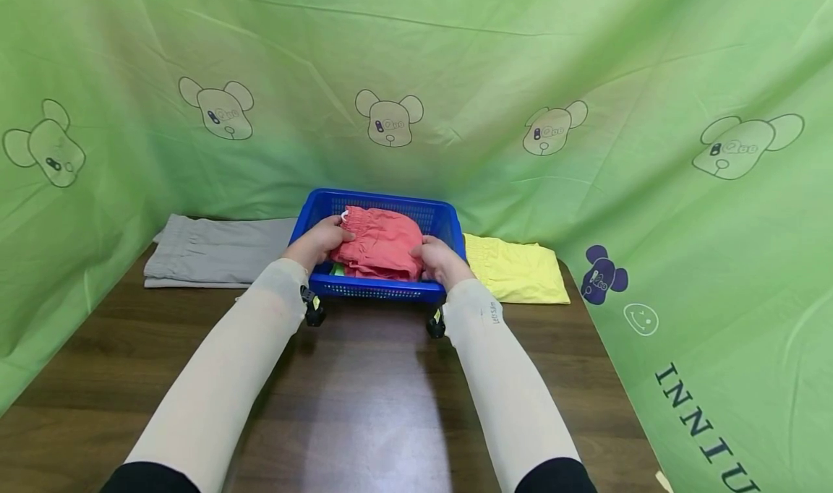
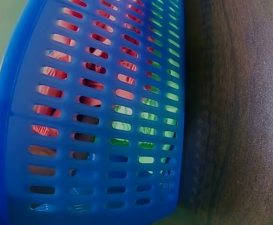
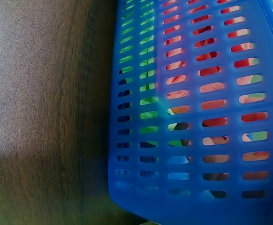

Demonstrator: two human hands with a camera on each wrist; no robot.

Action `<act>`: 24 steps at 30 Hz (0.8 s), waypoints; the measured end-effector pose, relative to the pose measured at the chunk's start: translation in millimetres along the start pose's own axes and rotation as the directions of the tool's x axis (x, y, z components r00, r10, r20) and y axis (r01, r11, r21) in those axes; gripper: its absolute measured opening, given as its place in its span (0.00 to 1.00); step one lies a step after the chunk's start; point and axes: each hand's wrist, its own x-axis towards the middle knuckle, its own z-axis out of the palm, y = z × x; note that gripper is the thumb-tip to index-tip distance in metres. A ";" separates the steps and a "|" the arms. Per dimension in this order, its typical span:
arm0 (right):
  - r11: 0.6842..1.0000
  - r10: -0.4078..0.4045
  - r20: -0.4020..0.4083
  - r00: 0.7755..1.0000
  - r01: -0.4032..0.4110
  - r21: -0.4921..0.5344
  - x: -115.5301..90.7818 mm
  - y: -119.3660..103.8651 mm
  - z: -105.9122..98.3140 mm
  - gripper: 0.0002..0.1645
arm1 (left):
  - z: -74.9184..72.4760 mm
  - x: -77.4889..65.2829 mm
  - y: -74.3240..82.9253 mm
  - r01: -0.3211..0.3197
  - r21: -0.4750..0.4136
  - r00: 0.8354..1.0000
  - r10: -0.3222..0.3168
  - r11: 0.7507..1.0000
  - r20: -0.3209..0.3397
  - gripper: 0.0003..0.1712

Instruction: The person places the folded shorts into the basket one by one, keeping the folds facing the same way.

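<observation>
Folded coral-red shorts (image 1: 382, 241), with a gathered waistband and a white drawstring end, lie in a blue plastic basket (image 1: 377, 288). My left hand (image 1: 323, 239) holds them at their left edge, thumb on top. At the right edge my right hand (image 1: 442, 259) grips them, its fingers partly hidden by the fabric and basket. Under the shorts a bit of green cloth (image 1: 337, 269) shows. Through the basket's slots in the left wrist view, red fabric (image 2: 49, 110) appears above green fabric (image 2: 122, 125). The right wrist view likewise shows the slotted basket wall (image 3: 193, 168), both hands being mostly hidden there.
A folded grey garment (image 1: 218, 251) lies left of the basket, and a folded yellow one (image 1: 517, 269) lies to its right. All stand on a dark wooden table (image 1: 371, 406). A green printed curtain (image 1: 455, 59) closes off the back and sides.
</observation>
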 end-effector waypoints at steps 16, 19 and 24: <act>0.963 -0.045 -0.042 0.998 0.032 -0.269 -4.5 0.4 -1.0 0.32 | 2.8 -2.9 4.2 -0.062 0.273 0.995 0.081 0.960 -0.060 0.34; 0.954 -0.052 -0.047 0.998 0.035 -0.298 -6.2 0.5 -0.7 0.33 | 2.4 -2.5 5.2 -0.056 0.295 0.995 0.076 0.954 -0.059 0.34; 0.945 -0.049 -0.059 0.997 0.027 -0.326 -8.1 -0.3 0.6 0.31 | 1.0 -4.0 5.8 -0.051 0.331 0.996 0.071 0.942 -0.047 0.33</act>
